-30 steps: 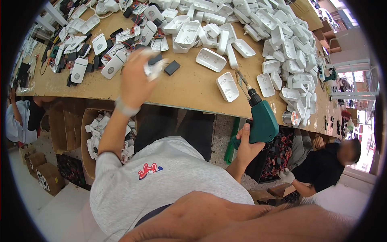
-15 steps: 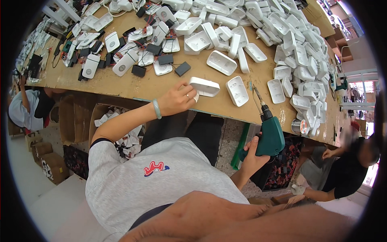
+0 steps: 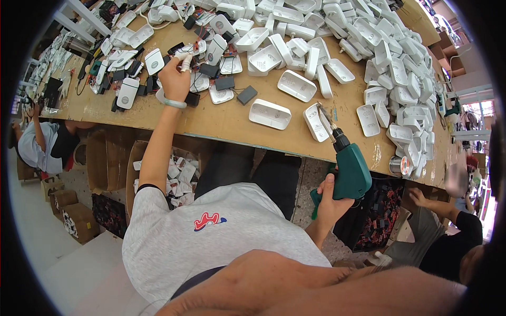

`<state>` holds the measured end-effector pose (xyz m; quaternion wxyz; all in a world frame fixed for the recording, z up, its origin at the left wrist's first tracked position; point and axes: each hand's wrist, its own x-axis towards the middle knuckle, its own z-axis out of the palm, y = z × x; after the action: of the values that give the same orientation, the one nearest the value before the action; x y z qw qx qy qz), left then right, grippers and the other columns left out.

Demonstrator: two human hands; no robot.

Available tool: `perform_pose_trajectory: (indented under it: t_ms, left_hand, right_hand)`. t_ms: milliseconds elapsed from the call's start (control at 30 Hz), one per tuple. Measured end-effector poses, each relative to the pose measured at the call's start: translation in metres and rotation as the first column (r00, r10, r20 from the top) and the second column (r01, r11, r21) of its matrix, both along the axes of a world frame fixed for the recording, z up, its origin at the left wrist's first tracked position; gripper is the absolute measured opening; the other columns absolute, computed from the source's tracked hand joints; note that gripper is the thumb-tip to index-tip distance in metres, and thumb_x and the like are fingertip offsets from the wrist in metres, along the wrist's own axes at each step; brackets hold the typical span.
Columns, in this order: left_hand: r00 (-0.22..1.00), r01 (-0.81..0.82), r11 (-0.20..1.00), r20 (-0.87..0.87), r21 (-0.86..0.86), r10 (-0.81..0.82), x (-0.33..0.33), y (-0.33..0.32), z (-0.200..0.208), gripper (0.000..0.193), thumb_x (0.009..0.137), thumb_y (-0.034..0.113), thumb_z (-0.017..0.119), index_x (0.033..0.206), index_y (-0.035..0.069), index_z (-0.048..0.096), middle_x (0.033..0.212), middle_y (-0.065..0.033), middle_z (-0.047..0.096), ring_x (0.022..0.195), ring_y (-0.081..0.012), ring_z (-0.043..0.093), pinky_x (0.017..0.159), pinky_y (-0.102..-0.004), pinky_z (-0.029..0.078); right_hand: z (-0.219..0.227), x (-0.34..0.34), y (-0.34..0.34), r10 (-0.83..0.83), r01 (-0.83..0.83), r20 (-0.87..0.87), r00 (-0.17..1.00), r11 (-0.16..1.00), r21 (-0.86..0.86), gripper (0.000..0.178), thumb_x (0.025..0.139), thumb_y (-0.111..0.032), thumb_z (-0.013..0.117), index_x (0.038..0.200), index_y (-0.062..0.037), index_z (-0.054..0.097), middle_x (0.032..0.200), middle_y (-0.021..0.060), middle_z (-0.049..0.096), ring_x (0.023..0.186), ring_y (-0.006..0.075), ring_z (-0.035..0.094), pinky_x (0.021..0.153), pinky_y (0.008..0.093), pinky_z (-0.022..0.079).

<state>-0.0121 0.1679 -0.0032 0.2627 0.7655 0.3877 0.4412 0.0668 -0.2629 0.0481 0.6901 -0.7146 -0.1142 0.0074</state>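
My right hand point(image 3: 333, 199) is wrapped round the handle of a green pistol-shaped soldering gun point(image 3: 352, 171). Its thin metal tip and wire guide point up at a white plastic shell point(image 3: 315, 124) near the table's front edge. Left of that shell lies another open white shell point(image 3: 270, 114). Over the pile of white cover plates with wires and black blocks point(image 3: 216, 50), my left hand point(image 3: 176, 79) reaches in with its fingers bent together. White coverings show on its fingers, and whatever they pinch is hidden.
White shells point(image 3: 369, 31) heap up across the back and right of the table point(image 3: 221, 126). A solder wire spool point(image 3: 399, 165) stands at the front right edge. Below are a cardboard box of white pieces point(image 3: 134, 174) and a black crate point(image 3: 371, 216). Other people sit at both sides.
My left hand has left the white shell by the front edge and moved left and away to the pile of cover plates. The soldering gun's tip has shifted left over the neighbouring shell.
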Motion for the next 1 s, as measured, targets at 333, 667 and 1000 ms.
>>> perform_pose_trajectory:
  t_ms: [333,667,1000]
  left_hand:
    - [0.992,-0.104,0.957,-0.037,0.270,0.118,-0.006,-0.015,-0.001,0.052,0.086,0.020,0.078,0.128,-0.002,0.056,0.099,-0.0110,0.072,0.080,-0.0197,0.066,0.067,-0.0323,0.053]
    - [0.994,-0.079,0.992,0.077,0.097,0.072,0.005,0.000,-0.003,0.037,0.082,0.014,0.080,0.112,-0.002,0.065,0.086,-0.0110,0.075,0.067,-0.0176,0.069,0.063,-0.0287,0.053]
    - [0.802,0.169,0.984,0.587,-0.047,-0.110,-0.007,-0.001,0.017,0.055,0.085,0.000,0.078,0.127,-0.001,0.043,0.095,-0.0149,0.073,0.081,-0.0139,0.069,0.074,-0.0238,0.056]
  right_hand:
    - [-0.002,-0.012,0.000,-0.009,0.004,-0.053,0.999,0.996,-0.086,0.026,0.092,-0.006,0.071,0.113,0.0059,0.061,0.067,0.0031,0.057,0.053,0.0082,0.050,0.050,0.0237,0.040]
    - [0.001,-0.015,0.006,0.002,-0.005,-0.068,0.998,0.999,-0.035,0.027,0.091,-0.006,0.072,0.113,0.0055,0.061,0.069,0.0030,0.058,0.053,0.0081,0.050,0.049,0.0236,0.040]
    - [0.003,-0.014,0.006,0.035,-0.038,-0.051,0.998,0.998,-0.050,0.026,0.091,-0.003,0.071,0.113,0.0049,0.061,0.078,0.0058,0.061,0.054,0.0084,0.051,0.049,0.0239,0.041]
